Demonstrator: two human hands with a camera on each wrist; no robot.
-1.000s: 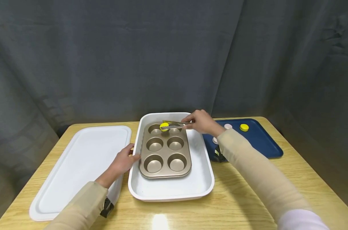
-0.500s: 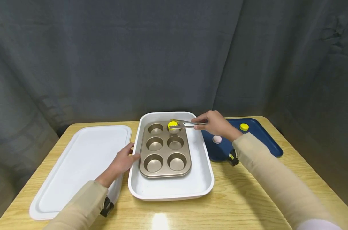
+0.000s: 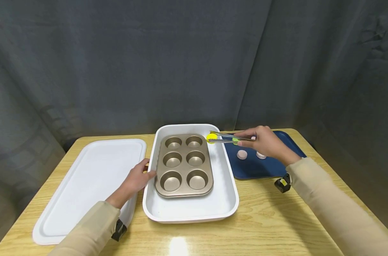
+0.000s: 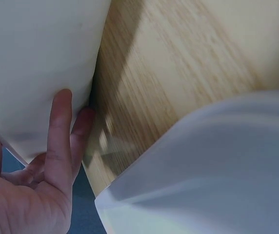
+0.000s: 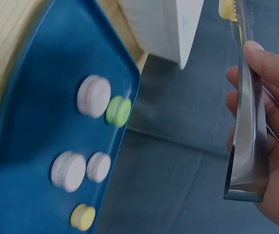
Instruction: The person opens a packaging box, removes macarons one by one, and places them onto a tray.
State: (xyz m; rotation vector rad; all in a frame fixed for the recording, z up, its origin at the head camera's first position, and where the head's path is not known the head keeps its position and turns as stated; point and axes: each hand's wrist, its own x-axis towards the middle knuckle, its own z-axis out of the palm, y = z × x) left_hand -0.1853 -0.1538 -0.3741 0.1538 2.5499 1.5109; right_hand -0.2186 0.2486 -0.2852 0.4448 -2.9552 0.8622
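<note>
My right hand holds metal tongs that pinch a yellow macaron. Tongs and macaron hover over the far right part of a deep white tub, just beyond the edge of a bronze muffin pan that sits in it. The pan's cups hold nothing. At the tub's left side my left hand grips the rim, thumb over the top; the left wrist view shows fingers against the outer wall. Below my right hand lies a blue tray with pale pink macarons and a green macaron.
Another yellow macaron is on the blue tray, hidden behind the right hand in the head view. Left of the tub lies a flat white tray on the wooden table. A dark grey curtain stands behind the table.
My right hand has moved right, carrying the tongs and yellow macaron from above the far left cup, past the far right cup, to beyond the pan's edge. The left hand stays put.
</note>
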